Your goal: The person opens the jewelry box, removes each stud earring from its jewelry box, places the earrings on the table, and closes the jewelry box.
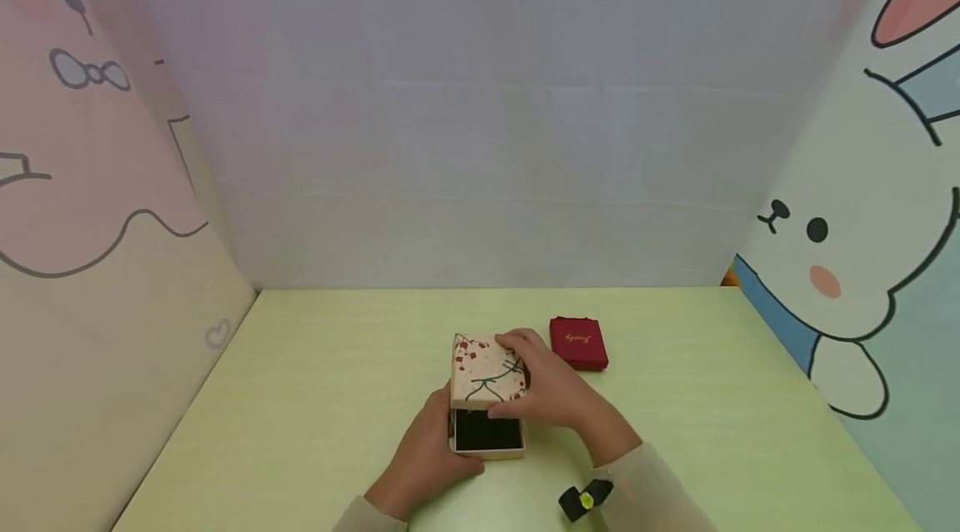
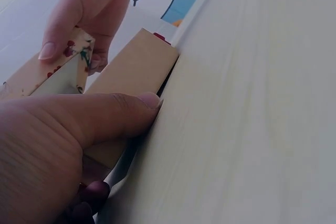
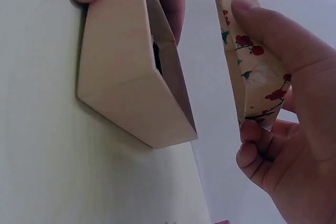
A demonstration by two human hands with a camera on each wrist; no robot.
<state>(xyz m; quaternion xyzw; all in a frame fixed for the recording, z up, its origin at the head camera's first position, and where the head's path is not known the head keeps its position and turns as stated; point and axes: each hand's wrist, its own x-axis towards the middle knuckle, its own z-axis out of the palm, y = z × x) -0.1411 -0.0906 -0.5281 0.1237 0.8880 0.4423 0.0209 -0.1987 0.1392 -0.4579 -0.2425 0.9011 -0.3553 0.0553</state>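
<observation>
Starting nearest the camera, two pale sleeves [image 1: 654, 492] come in from the bottom edge, and one black gadget [image 1: 576, 504] with a yellow-green spot sits against the right cuff. Two hands at work, both busy! The left hand [image 1: 429, 447] grips the one box base [image 1: 501, 454] at its left side, thumb along the near wall. That base sits at the middle of the tabletop's near half, its mouth facing up and a black interior showing; whether its bottom touches the surface, I cannot tell. Up above its far part, the right hand [image 1: 551, 386] holds the one lid [image 1: 483, 369], thumb on the near edge, fingers over the far right corner. The wrist views show daylight between lid and base! Printed with red blossoms, the lid has its top turned up and its hollow side down, edges roughly square to the person; it looks nearly square, so no clear long axis. Farther on, to the right, one red box [image 1: 579, 343] with gold lettering lies slightly turned on the yellow-green tabletop [image 1: 337, 348]. Beyond stands one pale backdrop [image 1: 480, 140], flanked by two cartoon side panels [image 1: 847, 265].
</observation>
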